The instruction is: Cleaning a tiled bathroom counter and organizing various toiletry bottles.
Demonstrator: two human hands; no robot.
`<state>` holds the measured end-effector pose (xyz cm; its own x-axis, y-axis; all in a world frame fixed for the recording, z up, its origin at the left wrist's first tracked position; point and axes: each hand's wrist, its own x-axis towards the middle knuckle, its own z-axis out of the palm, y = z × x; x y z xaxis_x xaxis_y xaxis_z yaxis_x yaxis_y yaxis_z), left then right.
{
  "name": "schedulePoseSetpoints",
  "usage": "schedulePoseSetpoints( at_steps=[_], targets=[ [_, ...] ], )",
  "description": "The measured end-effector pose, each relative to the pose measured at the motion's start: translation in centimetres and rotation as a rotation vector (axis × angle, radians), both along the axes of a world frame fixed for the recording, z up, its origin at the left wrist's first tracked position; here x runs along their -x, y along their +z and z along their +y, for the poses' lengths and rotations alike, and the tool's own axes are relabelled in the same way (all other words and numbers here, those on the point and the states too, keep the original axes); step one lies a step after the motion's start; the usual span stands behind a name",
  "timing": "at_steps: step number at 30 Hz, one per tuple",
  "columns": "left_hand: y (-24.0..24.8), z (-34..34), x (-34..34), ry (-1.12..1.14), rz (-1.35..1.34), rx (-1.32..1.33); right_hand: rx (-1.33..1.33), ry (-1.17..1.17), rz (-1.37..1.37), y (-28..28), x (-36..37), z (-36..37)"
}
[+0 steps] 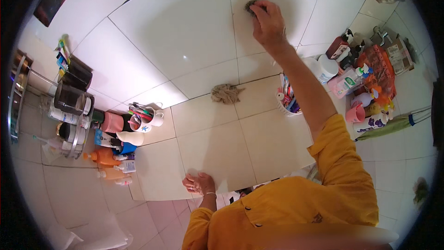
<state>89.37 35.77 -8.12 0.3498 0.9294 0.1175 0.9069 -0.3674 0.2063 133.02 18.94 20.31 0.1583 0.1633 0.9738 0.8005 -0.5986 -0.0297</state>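
Note:
My right hand (269,25) reaches up to the white tiled wall (185,28), its fingers closed on a dark, wiry scouring pad (250,7) pressed against a tile. At the near edge of the tiled counter (212,143), my left hand (200,184) leans on the surface. Its fingers are loosely bent and apart, with nothing seen in them. Between the two hands, at the back of the counter by the wall, lies a crumpled greyish-brown cloth (225,93).
Toothbrush mugs (147,118), orange bottles (104,157) and a metal rack (76,134) crowd the left side. To the right, past a white basket (289,104), stand a white tub (327,68), pump bottles (347,82) and a pink cup (355,113). A tap (380,36) is at far right.

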Motion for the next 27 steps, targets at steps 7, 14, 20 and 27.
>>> schedulePoseSetpoints(
  at_steps=[7,14,20,27],
  targets=[
    [-0.5,0.2,0.1,-0.017,0.004,-0.001,-0.039,-0.184,-0.090,1.4,-0.4,-0.2],
    [-0.2,0.1,0.0,-0.014,-0.015,0.013,-0.159,-0.229,-0.109,4.5,-1.4,-1.1],
    [-0.3,0.3,0.3,0.027,0.003,0.042,-0.040,-0.216,0.008,2.1,-0.4,1.0],
    [-0.1,0.1,0.0,0.007,0.015,0.045,-0.090,-0.275,-0.025,2.0,0.3,1.4]
  ],
)
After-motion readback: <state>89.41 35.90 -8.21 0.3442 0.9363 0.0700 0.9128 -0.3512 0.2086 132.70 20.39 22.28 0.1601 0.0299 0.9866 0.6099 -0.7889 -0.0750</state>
